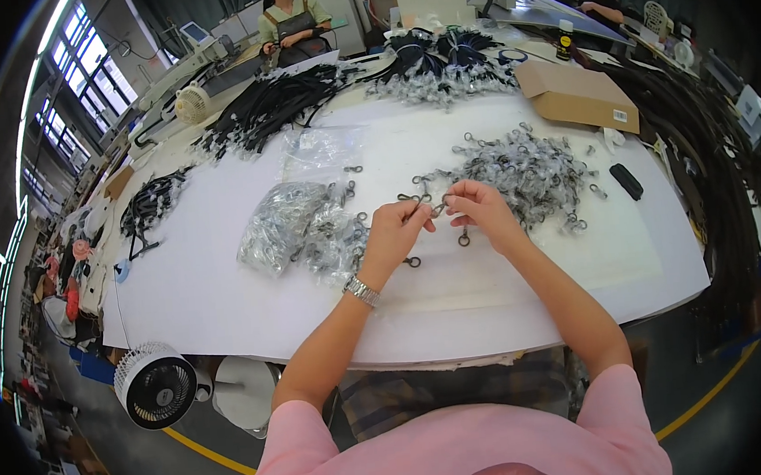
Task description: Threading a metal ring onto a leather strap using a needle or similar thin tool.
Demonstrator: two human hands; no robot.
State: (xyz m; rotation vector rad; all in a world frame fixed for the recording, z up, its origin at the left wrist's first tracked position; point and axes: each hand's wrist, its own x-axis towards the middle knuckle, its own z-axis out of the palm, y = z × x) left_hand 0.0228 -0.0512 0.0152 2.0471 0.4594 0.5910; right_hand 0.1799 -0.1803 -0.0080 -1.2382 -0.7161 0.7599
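Observation:
Over the middle of the white table (507, 286), my two hands meet with their fingertips almost touching. My left hand (394, 234), with a metal watch on its wrist, pinches a small dark metal swivel clasp (415, 199). Thumb and fingers of my right hand (483, 210) are closed on another small dark metal clasp (438, 209); its exact shape is partly hidden by the fingers. Just behind my right hand spreads a heap of similar clasps in clear plastic wraps (530, 170). A bulging clear plastic bag (281, 227) lies left of my left hand, beside more wrapped clasps (332, 241).
Black straps with clear-wrapped ends (274, 104) lie at the back left, more bundles (438, 57) at the back. A cardboard box (575, 96) and a black case (626, 181) are on the right. A fan (155, 386) stands below the left edge. A person (293, 23) works opposite.

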